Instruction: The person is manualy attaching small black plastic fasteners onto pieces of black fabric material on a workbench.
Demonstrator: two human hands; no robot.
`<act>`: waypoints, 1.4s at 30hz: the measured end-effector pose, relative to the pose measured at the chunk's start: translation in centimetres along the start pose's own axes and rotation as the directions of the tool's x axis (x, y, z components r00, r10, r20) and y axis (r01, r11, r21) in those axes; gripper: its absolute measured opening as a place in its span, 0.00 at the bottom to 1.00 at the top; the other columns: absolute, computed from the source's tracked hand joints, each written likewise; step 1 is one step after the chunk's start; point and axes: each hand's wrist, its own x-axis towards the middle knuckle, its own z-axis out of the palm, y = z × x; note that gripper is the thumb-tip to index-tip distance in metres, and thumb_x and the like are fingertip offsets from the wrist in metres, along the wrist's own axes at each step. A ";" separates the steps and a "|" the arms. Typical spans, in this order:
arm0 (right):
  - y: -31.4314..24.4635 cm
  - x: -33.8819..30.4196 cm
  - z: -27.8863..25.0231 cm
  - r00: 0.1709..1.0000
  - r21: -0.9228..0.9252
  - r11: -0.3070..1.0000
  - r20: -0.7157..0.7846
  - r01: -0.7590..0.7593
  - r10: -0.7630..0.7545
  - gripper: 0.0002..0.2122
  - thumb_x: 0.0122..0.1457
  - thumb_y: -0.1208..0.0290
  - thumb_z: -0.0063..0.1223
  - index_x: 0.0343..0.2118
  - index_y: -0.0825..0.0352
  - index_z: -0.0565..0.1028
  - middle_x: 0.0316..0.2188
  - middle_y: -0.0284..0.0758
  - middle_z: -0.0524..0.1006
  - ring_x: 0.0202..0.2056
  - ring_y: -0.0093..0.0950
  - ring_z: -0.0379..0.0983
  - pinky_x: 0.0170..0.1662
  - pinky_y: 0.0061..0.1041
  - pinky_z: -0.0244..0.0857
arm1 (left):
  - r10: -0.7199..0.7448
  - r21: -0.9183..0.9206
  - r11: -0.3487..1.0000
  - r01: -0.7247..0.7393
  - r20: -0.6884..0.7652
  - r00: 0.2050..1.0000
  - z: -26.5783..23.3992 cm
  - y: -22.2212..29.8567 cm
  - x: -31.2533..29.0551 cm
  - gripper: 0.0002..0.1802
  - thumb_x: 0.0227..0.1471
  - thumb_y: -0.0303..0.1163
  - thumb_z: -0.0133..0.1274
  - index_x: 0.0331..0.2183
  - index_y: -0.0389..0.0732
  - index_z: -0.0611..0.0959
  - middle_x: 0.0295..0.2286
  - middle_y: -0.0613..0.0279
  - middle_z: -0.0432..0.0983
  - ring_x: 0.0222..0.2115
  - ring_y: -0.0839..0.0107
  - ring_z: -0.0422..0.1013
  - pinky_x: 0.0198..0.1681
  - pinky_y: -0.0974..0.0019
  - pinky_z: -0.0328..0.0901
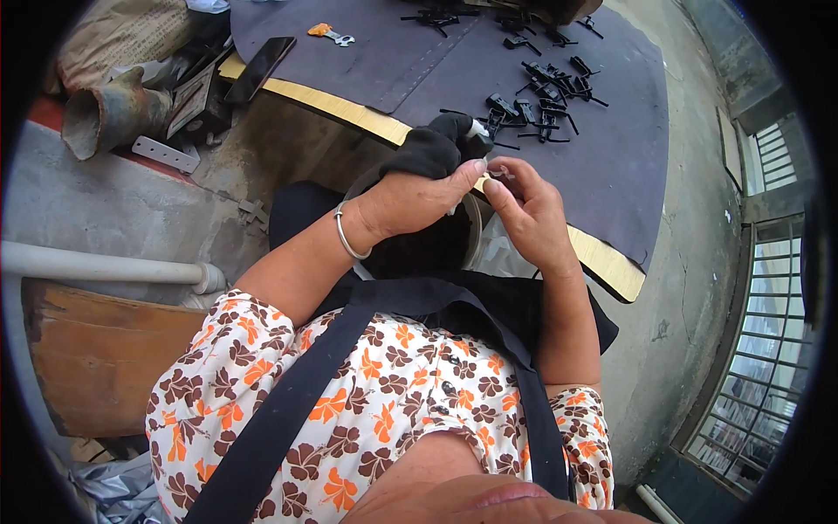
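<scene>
My left hand point(415, 192) is closed at the table's near edge, a metal bangle on its wrist. Black cloth point(426, 150) covers much of its fingers. At its fingertips is a small black part point(480, 144), partly hidden. My right hand point(531, 214) is closed beside it, thumb and forefinger pinched together. A small, pale, see-through bit point(500, 172) shows at its fingers, too small to name. Just beyond my hands lies a loose pile of black parts with thin rods point(546, 109).
The dark-topped table point(349, 74) has a pale wooden edge. A phone point(264, 68) and an orange-handled key-like tool point(332, 35) lie on it. Below my hands stands a bucket point(474, 231) with dark contents. At the left are a rusty pipe fitting point(113, 113) and a white pipe point(105, 264).
</scene>
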 end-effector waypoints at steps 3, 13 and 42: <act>-0.5 0.1 -0.7 0.989 -0.235 0.970 0.119 -0.054 0.084 0.08 0.53 0.76 0.53 0.35 0.73 0.72 0.21 0.31 0.74 0.25 0.14 0.66 0.28 0.15 0.61 | -0.375 -0.405 0.830 0.383 0.103 0.921 -0.5 0.0 -0.2 0.06 0.50 0.26 0.48 0.29 0.31 0.75 0.33 0.51 0.72 0.29 0.63 0.69 0.36 0.62 0.64; -0.3 0.4 -0.7 0.998 0.120 0.993 0.066 -0.002 -0.006 0.05 0.53 0.75 0.55 0.26 0.69 0.71 0.17 0.22 0.66 0.21 0.11 0.58 0.24 0.13 0.54 | -0.022 -0.147 0.988 0.055 0.222 0.975 0.3 0.1 0.1 0.13 0.49 0.28 0.46 0.38 0.32 0.71 0.30 0.54 0.70 0.31 0.64 0.67 0.39 0.66 0.63; 1.2 2.4 -1.8 0.966 -0.756 0.643 -0.056 0.123 -0.251 0.06 0.50 0.70 0.53 0.30 0.64 0.72 0.23 0.38 0.74 0.25 0.38 0.72 0.28 0.31 0.65 | 0.283 0.556 0.792 -0.254 0.034 0.958 -1.5 -0.1 -0.2 0.09 0.43 0.24 0.55 0.31 0.34 0.79 0.34 0.51 0.75 0.37 0.57 0.71 0.41 0.62 0.65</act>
